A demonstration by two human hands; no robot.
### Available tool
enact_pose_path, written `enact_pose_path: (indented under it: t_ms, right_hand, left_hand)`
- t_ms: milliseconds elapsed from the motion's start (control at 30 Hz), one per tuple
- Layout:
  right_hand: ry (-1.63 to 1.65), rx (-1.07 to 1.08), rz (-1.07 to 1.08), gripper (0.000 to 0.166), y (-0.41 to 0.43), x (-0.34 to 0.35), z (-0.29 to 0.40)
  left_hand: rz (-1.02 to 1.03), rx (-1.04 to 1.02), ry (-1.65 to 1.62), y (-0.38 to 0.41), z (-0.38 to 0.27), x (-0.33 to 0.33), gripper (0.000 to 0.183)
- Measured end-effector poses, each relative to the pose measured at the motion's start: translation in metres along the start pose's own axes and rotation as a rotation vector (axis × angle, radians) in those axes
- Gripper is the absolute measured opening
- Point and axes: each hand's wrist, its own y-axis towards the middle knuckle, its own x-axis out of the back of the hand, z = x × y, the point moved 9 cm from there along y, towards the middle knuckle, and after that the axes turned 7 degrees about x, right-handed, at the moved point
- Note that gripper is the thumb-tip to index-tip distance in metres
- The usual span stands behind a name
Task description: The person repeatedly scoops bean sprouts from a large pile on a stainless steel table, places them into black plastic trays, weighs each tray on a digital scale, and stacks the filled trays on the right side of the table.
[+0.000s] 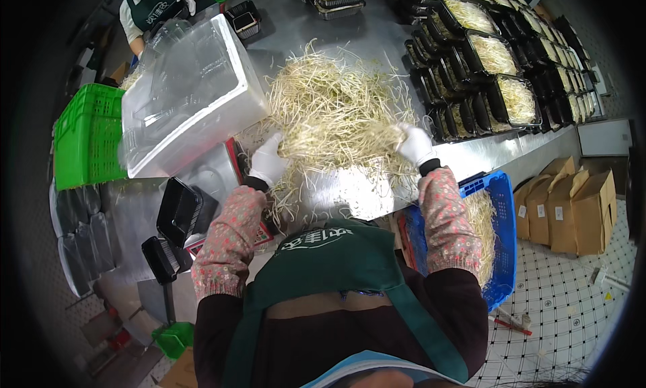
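Note:
A loose heap of bean sprouts [338,100] lies on the metal table [353,186] before me. My left hand [268,159], in a white glove, is at the heap's near left edge, its fingers against the sprouts; whether they close on any is unclear. At the right edge my right hand [416,145], gloved too, has its fingertips in a blurred bunch of sprouts. Left of my left hand, empty black plastic trays [180,211] stand beside a scale's metal plate [209,171]. Stacked black trays filled with sprouts [492,55] stand beyond my right hand.
A white foam box [202,120] holding clear plastic lids and a green crate [91,136] stand at left. Another person [161,7] works at the far left. A blue crate of sprouts [499,236] is by my right arm, with cardboard boxes [568,206] on the floor beyond.

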Motion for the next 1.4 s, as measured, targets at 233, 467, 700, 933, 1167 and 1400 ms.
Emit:
enact_pose_path:
  t_ms: [233, 467, 700, 933, 1167, 1400]
  right_hand:
    - [0.264, 0.117, -0.177, 0.061, 0.014, 0.010, -0.012]
    - [-0.162, -0.062, 0.131, 0.120, 0.001, -0.041, -0.013]
    - [0.237, 0.041, -0.144, 0.058, 0.027, -0.010, -0.062]
    - [0.547, 0.225, -0.068, 0.053, 0.033, -0.002, 0.061]
    - [0.147, 0.278, 0.071, 0.090, 0.057, -0.031, 0.115]
    - [-0.316, 0.517, 0.372, 0.093, 0.007, -0.109, 0.186]
  left_hand:
    - [0.032, 0.091, 0.257, -0.002, 0.006, 0.013, 0.059]
    - [0.166, 0.285, 0.497, -0.023, 0.050, -0.032, 0.118]
    - [-0.055, -0.130, 0.162, -0.033, 0.015, 0.003, 0.059]
    - [0.061, -0.220, 0.150, -0.035, -0.035, 0.000, 0.058]
    - [0.006, -0.324, 0.351, -0.026, -0.051, -0.001, 0.088]
    - [0.405, -0.067, -0.003, -0.040, 0.016, -0.040, 0.101]
